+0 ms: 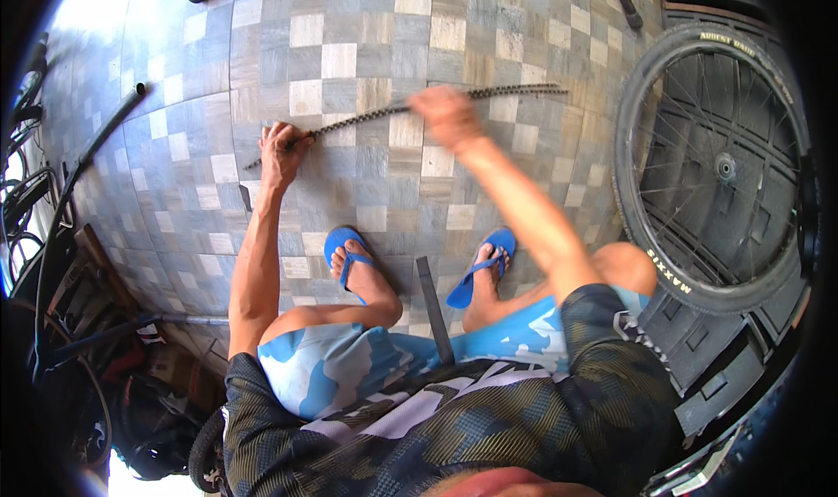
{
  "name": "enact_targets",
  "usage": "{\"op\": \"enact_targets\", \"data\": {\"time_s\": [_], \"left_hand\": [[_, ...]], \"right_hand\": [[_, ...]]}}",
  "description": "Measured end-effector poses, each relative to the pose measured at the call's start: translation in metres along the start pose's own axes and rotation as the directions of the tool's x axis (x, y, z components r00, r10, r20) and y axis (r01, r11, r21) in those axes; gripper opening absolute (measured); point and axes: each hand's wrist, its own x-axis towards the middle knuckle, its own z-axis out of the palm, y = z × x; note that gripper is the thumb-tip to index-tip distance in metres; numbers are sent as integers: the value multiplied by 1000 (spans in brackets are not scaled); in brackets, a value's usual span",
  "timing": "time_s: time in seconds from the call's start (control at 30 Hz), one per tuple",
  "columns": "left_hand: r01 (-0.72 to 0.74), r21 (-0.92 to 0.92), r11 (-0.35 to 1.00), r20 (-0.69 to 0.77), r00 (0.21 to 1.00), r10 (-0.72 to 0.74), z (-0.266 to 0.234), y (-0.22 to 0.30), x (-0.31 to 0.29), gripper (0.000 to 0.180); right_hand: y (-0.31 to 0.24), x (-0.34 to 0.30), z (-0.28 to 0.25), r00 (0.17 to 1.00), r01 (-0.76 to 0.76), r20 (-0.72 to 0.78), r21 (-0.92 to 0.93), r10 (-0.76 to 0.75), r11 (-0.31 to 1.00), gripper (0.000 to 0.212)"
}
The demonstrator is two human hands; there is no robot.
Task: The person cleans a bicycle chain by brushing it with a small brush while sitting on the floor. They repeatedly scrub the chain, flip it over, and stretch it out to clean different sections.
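Note:
A dark bicycle chain (367, 116) stretches across the tiled floor in front of me, rising slightly from left to right. Close to its left end, my left hand (284, 146) is closed on it, knuckles up. Farther right, my right hand (445, 117) lies across the chain, its rounded, closed shape blurred by motion. Past this hand the chain runs on to the right as two strands side by side. A short tail sticks out left of my left hand.
A bicycle wheel with a black tire (724, 170) lies at the right on dark panels (698, 344). Blue flip-flops (345, 251) are on my feet. A dark strap (434, 309) hangs between my knees. A bicycle frame tube (105, 139) and other bike parts crowd the left side.

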Motion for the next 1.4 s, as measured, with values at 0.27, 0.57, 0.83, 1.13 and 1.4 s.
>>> {"op": "enact_targets", "data": {"time_s": [0.27,0.57,0.83,1.13,1.4], "left_hand": [[26,11,1000,1,1000,-26,-5,2,-3,15],[-4,-15,1000,13,1000,4,-2,2,6,16],[29,15,999,11,1000,-30,-3,-3,-2,16],[-11,0,1000,31,999,11,-2,14,11,15],[1,45,999,-16,1000,0,1,5,4,16]], "right_hand": [[140,-53,-140,929,-352,7,-282,369,892,30],[-28,6,11,992,129,12,-137,-128,982,24],[143,-70,-130,887,-435,-5,-345,461,832,30],[-37,14,2,977,162,-118,-116,-176,980,25],[160,-95,-142,895,-380,79,-380,439,844,43]]}}
